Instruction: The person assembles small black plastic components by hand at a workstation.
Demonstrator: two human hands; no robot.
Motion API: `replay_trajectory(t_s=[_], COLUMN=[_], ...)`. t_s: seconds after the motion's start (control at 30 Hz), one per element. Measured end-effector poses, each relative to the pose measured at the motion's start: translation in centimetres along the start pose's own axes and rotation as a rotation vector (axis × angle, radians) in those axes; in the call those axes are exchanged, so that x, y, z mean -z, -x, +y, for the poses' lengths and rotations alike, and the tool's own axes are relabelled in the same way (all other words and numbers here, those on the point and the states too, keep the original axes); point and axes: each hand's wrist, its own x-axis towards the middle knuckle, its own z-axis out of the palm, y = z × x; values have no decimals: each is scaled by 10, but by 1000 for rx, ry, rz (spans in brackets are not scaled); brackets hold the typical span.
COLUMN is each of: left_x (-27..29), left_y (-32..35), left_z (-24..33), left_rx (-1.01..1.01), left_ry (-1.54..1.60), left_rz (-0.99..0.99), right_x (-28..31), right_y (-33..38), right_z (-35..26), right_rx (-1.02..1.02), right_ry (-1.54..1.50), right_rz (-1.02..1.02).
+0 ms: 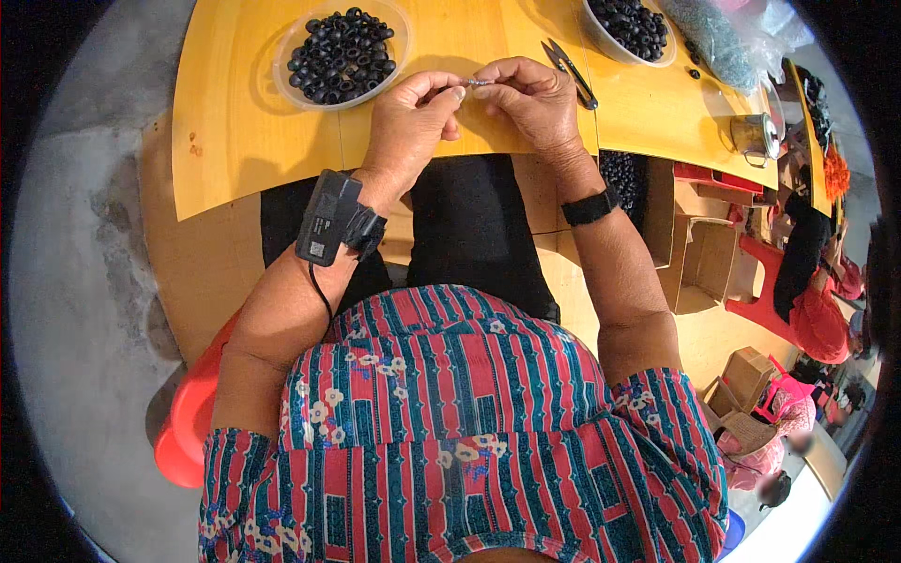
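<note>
My left hand [413, 117] and my right hand [537, 101] meet over the near part of the yellow table [244, 150]. Between their pinched fingertips is a small silvery-grey piece [476, 83], too small to name. Thumb and forefinger of each hand are closed on it, from opposite sides. Left of my left hand stands a clear plastic bowl [405, 47] filled with black ring-like beads [340, 58]. Thread snips with dark handles [574, 75] lie just right of my right hand.
Another bowl [612, 49] of black beads stands at the far right, beside a plastic bag of bluish beads [718, 42]. A metal cup [754, 136] sits near the table's right end. Cardboard boxes [704, 263], a red stool [765, 281] and other people [821, 319] are to the right.
</note>
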Motion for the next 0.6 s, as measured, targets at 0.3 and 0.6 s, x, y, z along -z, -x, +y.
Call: replay_trajectory(t_s=[0.3,0.6], left_x=[-3,-1], left_y=[-1,-3], left_z=[0,0], left_rx=[-13,1], left_ry=[-10,18], left_rz=[11,-6], right_x=[0,1], right_y=[1,1], right_z=[2,-5], right_rx=[26,54], right_ry=[43,85], right_rz=[-42,-88])
